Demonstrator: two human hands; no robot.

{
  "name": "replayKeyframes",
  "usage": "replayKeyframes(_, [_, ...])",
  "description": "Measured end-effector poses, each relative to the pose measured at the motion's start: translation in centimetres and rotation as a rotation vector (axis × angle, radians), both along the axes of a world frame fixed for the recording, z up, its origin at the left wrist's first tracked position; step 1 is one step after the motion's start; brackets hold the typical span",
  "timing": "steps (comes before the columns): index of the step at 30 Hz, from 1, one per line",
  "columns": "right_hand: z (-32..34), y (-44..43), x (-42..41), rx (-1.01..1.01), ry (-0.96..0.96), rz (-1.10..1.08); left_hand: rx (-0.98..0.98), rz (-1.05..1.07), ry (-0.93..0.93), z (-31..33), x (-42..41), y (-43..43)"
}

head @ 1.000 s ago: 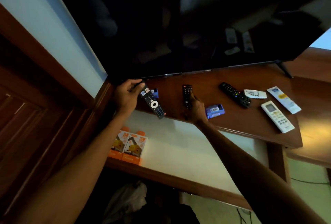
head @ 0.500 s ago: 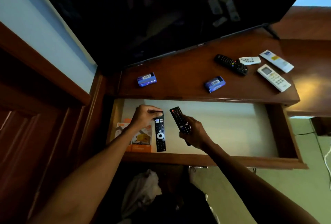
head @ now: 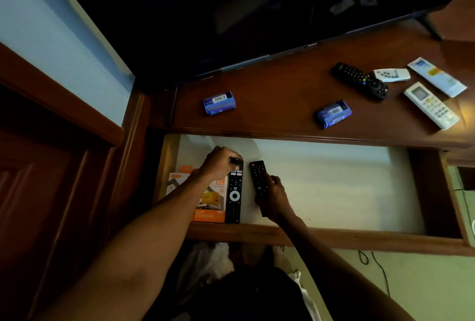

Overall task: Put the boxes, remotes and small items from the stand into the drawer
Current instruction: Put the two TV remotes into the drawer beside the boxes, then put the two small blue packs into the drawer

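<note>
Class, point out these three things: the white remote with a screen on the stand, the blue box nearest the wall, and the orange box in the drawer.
white remote [head: 431, 105], head view, keypad.
blue box [head: 219, 102], head view, top face.
orange box [head: 209, 207], head view, printed front.

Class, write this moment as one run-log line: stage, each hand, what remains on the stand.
stage: placing remotes in drawer | left hand: on ring-button remote | right hand: holding black remote | remaining: two blue boxes, other remotes

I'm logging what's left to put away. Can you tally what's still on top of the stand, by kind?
Black remotes: 1
White remotes: 2
Blue boxes: 2
White packet with a yellow label: 1
Total: 6
</note>
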State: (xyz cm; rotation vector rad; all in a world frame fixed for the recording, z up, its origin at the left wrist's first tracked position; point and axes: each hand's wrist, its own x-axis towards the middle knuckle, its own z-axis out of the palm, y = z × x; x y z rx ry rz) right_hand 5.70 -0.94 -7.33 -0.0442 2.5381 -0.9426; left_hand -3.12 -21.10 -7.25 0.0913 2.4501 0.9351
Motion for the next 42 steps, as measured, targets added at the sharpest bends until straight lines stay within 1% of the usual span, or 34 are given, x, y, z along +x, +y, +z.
replayKeyframes(1, [-0.1,-0.3,0.1,0.008,-0.005,0.004,-0.021,-0.001,0.011,-0.3,0.0,-0.2])
replayKeyframes(4, [-0.4,-1.1,0.3,0.031,-0.02,0.003,0.002,0.02,-0.002,-1.0,-0.1,-0.4])
replayKeyframes(8, [-0.3,-1.7,0.0,0.089,-0.102,0.0,-0.039,0.02,-0.015,-1.6,0.2,0.1])
replayKeyframes(10, [-0.3,-1.7,-0.2,0.111,-0.118,0.032,-0.07,0.05,-0.012,-2.2,0.2,0.2])
replayKeyframes(12, [-0.5,-1.6,-0.3,0.087,-0.14,0.069,-0.083,0.07,-0.012,-3.1,0.1,0.2])
replayKeyframes(15, [-0.9,-1.3,-0.3,0.101,-0.146,0.175,-0.099,0.069,0.001,-4.6,0.0,-0.1])
replayKeyframes(17, [-1.1,-1.1,-0.2,0.147,-0.123,0.219,-0.115,0.051,0.022,-3.1,0.4,0.2])
replayKeyframes(21, [-0.7,-0.8,-0.2,0.228,-0.122,0.301,-0.164,0.031,0.034,-2.2,1.2,0.3])
replayKeyframes(24, [0.3,-0.3,-0.4,0.24,-0.133,0.38,-0.149,0.036,0.026,-0.5,2.5,0.4])
replayKeyframes(26, [1.2,0.0,-0.8,0.252,-0.158,0.421,-0.132,0.029,0.074,1.6,3.1,0.5])
replayKeyframes(28, [2.4,0.3,-1.4,0.293,-0.144,0.438,-0.105,0.02,0.177,4.3,3.4,0.4])
replayKeyframes(30, [3.6,0.8,-2.4,0.297,-0.083,0.401,-0.059,0.014,0.297,7.5,3.2,0.4])
replayKeyframes(31, [4.4,1.0,-3.0,0.265,-0.049,0.367,-0.048,0.025,0.379,9.0,2.9,0.3])
replayKeyframes(34, [7.6,1.9,-5.5,0.132,0.099,0.224,-0.018,0.144,0.613,13.0,0.5,-0.3])
replayKeyframes(36, [9.9,2.9,-7.6,0.087,0.232,0.126,-0.081,0.196,0.712,13.7,-2.1,-1.1])
replayKeyframes(37, [10.8,3.6,-8.7,0.064,0.299,0.087,-0.159,0.196,0.7,13.5,-3.6,-1.5])
replayKeyframes(39, [12.2,5.1,-10.8,0.044,0.398,-0.01,-0.287,0.169,0.558,12.9,-5.8,-1.9])
replayKeyframes(41, [13.0,6.6,-12.6,0.112,0.407,-0.105,-0.349,0.131,0.428,12.1,-7.0,-1.9])
replayKeyframes(42, [13.1,7.4,-13.4,0.167,0.398,-0.133,-0.355,0.104,0.397,11.5,-7.4,-1.9])
